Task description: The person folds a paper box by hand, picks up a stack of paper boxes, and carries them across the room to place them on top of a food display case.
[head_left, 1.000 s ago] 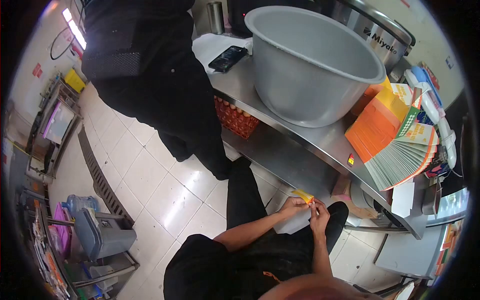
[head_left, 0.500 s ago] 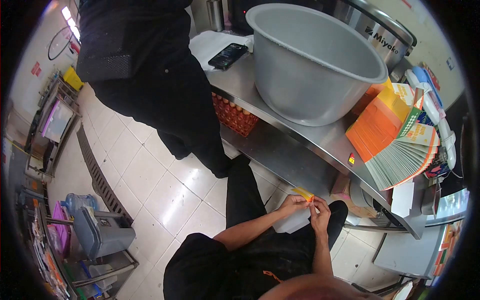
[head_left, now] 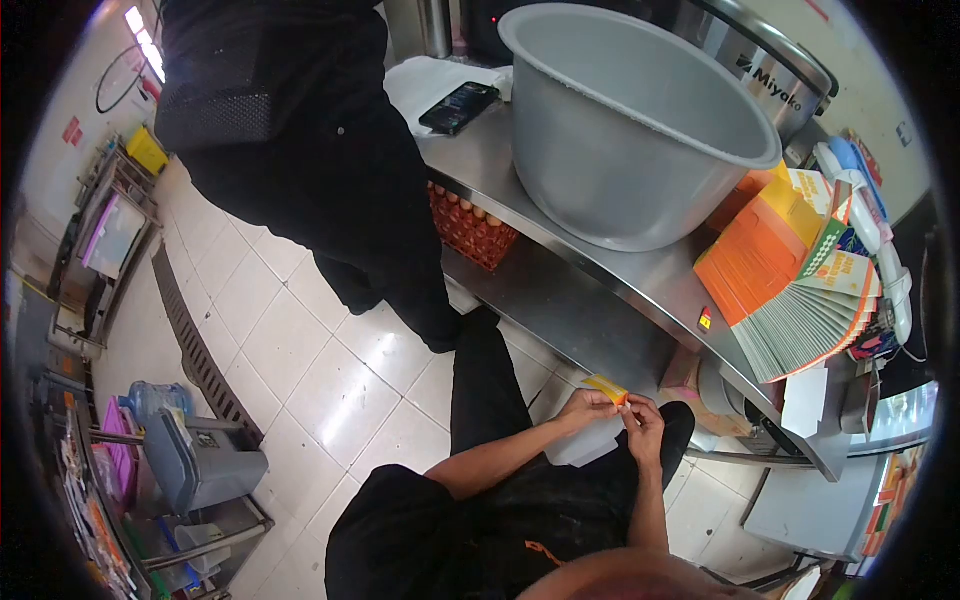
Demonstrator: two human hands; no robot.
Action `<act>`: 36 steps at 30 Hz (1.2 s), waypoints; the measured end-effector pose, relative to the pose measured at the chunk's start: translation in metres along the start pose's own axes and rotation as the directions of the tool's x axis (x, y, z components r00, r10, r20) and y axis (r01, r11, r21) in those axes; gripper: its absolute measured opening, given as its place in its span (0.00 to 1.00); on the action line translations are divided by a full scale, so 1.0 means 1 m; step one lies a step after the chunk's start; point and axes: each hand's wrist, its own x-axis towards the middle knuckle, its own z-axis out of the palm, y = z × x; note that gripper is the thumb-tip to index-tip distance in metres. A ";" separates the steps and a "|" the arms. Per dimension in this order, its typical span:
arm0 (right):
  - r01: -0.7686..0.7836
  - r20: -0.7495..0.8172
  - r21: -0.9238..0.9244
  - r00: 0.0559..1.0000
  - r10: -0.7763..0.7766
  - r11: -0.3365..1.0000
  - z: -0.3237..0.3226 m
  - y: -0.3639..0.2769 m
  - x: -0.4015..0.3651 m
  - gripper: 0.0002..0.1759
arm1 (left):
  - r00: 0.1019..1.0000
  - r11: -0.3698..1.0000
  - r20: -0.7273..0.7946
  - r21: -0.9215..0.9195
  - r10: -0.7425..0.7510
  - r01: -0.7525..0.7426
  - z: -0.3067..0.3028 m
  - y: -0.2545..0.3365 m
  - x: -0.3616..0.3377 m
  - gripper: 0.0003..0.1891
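Observation:
Over the lap, my left hand is closed on a small yellow and orange paper piece. My right hand pinches the same piece at its orange end, and the two hands almost touch. Below them, a white sheet lies on the lap, partly hidden by the left hand and forearm. Fanned orange and white printed cards rest on the steel table at the right, with a small red and yellow item beside them.
A large grey pot and a phone are on the table. A person in black stands at its left. Below is a red crate. A grey bin stands at the far left.
The whole view has shifted very slightly. Both hands stay at the paper piece with almost no visible movement.

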 end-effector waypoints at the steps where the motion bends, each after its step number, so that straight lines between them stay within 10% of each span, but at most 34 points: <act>1: 0.031 -0.001 -0.039 1.000 -0.031 0.999 0.001 0.000 0.000 0.05 | 1.000 1.000 0.006 0.002 0.007 -0.007 -0.001 -0.001 0.000 0.11; 14: 0.060 0.055 -0.278 0.997 -0.047 0.959 0.005 -0.034 -0.001 0.10 | 1.000 0.996 0.003 -0.084 0.023 -0.023 -0.007 -0.012 0.004 0.14; 17: -0.123 -0.050 0.009 0.991 0.124 0.992 0.013 -0.024 -0.002 0.09 | 0.999 0.997 0.026 -0.066 0.039 -0.038 -0.002 -0.004 0.002 0.14; 23: 0.112 -0.014 -0.292 0.993 -0.121 0.950 0.024 -0.027 -0.008 0.08 | 0.992 0.994 -0.065 -0.007 0.106 -0.106 0.006 0.010 -0.001 0.15; 27: 0.175 0.004 -0.142 0.984 -0.176 0.974 0.013 -0.025 -0.005 0.07 | 0.999 0.999 -0.038 0.018 0.038 -0.037 -0.014 -0.012 0.011 0.14; 31: -0.192 -0.427 0.136 0.874 0.232 0.972 -0.012 0.059 -0.006 0.07 | 0.980 0.980 -0.108 0.127 0.166 -0.152 -0.021 -0.028 0.020 0.13; 33: -0.534 -0.204 0.389 0.745 0.636 0.750 -0.025 0.057 -0.007 0.25 | 0.951 0.980 -0.241 0.095 0.193 -0.175 -0.016 -0.026 0.019 0.14; 36: -0.763 0.219 0.496 0.572 0.791 0.414 -0.025 0.057 -0.004 0.44 | 0.899 0.994 -0.430 -0.033 0.077 -0.101 -0.025 -0.041 0.020 0.15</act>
